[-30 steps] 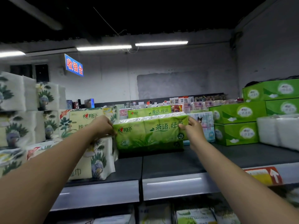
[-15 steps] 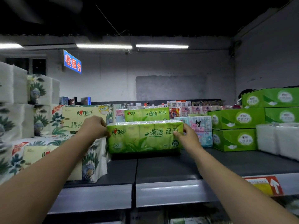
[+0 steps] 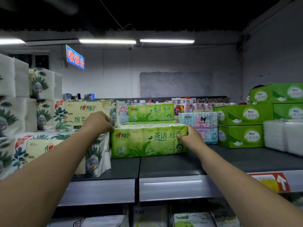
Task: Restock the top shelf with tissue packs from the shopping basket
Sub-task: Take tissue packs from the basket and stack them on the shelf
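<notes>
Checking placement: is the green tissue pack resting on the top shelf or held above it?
Resting: the green tissue pack meets the top shelf along its bottom edge, no gap visible.

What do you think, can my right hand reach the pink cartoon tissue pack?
Probably yes: the right hand grips the right end of the green pack, and the pink cartoon pack stands just beyond, nothing between. It must let go first.
</notes>
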`<control>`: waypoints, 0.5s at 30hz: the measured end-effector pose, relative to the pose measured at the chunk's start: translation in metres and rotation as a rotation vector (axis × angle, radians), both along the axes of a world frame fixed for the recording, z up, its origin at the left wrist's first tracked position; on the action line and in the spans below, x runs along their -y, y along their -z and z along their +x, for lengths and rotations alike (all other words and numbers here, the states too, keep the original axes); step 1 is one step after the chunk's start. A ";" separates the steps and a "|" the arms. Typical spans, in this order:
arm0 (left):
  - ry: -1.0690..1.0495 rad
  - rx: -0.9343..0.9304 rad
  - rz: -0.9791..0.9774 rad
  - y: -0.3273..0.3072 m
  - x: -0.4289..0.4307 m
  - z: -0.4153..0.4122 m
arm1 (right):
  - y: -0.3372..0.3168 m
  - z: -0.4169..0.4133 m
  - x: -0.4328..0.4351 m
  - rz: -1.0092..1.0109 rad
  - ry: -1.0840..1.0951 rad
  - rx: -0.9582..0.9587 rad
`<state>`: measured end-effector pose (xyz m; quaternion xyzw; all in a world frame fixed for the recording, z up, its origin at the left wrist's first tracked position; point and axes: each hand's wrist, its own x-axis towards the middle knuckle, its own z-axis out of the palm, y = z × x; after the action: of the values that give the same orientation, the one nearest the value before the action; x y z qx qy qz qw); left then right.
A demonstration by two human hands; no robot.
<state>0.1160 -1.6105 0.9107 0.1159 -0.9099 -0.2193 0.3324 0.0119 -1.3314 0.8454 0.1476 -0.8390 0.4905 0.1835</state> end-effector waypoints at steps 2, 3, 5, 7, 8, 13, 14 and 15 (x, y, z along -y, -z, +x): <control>-0.014 0.009 -0.011 0.000 0.000 -0.003 | 0.001 -0.002 -0.001 0.024 0.008 0.015; -0.021 0.013 -0.019 0.001 0.001 -0.004 | 0.001 -0.003 -0.001 0.032 0.006 0.025; -0.032 0.021 -0.033 0.001 0.000 -0.006 | 0.001 -0.003 -0.001 0.042 -0.002 0.044; -0.045 0.022 -0.048 0.002 -0.001 -0.007 | 0.001 -0.002 -0.001 0.054 -0.001 0.058; -0.053 0.017 -0.052 0.002 -0.001 -0.007 | 0.001 -0.002 -0.001 0.054 -0.002 0.063; -0.056 -0.056 -0.050 0.004 -0.001 -0.004 | 0.004 -0.004 -0.001 0.093 0.003 0.073; -0.047 -0.097 -0.048 0.005 -0.001 -0.003 | 0.005 -0.005 -0.001 0.090 0.002 0.075; -0.034 -0.150 -0.043 0.006 -0.002 -0.002 | 0.006 -0.004 -0.001 0.080 -0.002 0.078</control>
<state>0.1136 -1.6087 0.9047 0.1075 -0.8849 -0.2021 0.4057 0.0083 -1.3307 0.8397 0.1368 -0.8643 0.4620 0.1441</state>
